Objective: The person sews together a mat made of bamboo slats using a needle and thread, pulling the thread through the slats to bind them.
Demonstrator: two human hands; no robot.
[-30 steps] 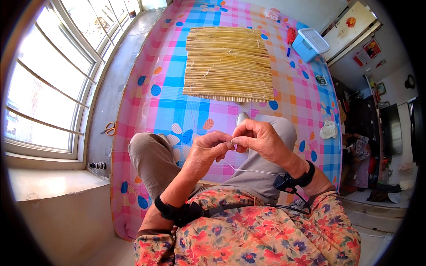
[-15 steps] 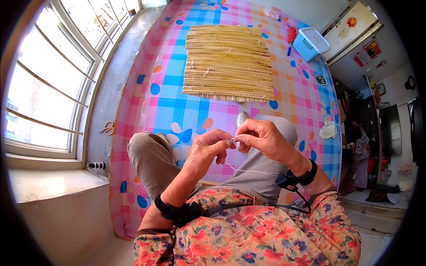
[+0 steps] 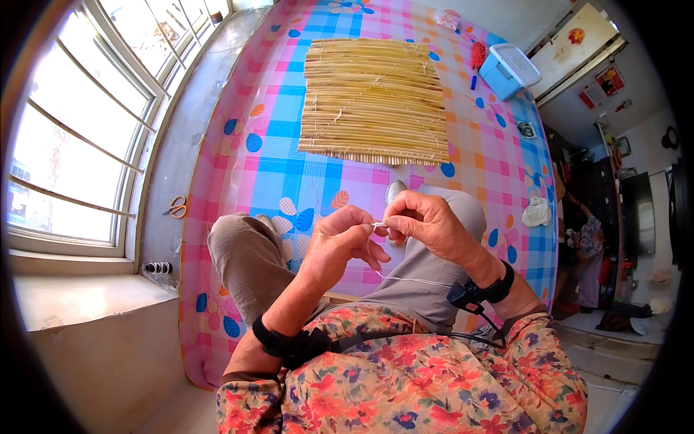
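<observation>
Between my two hands, above my lap, is a white thread (image 3: 379,226) with a small loop or knot in it. My left hand (image 3: 345,239) pinches one side of it with thumb and forefinger, its other fingers curled. From the other side my right hand (image 3: 426,223) pinches the thread too, fingertips nearly touching the left ones. Thread ends hang below and run across my right thigh. Beyond my knees lies a mat of straw-coloured stalks (image 3: 374,101), bound with white thread that shows in several spots.
A checked, flowered sheet (image 3: 238,188) spreads under me. On the window ledge at left are scissors (image 3: 177,207) and a dark-and-white spool (image 3: 158,267). At right lie a crumpled white cloth (image 3: 536,212) and a blue lidded box (image 3: 502,76). Another person (image 3: 590,246) stands far right.
The fingertips have drawn slightly apart, and more of the white thread shows between them. Some left fingers have spread a little. The mat has not moved on the sheet.
</observation>
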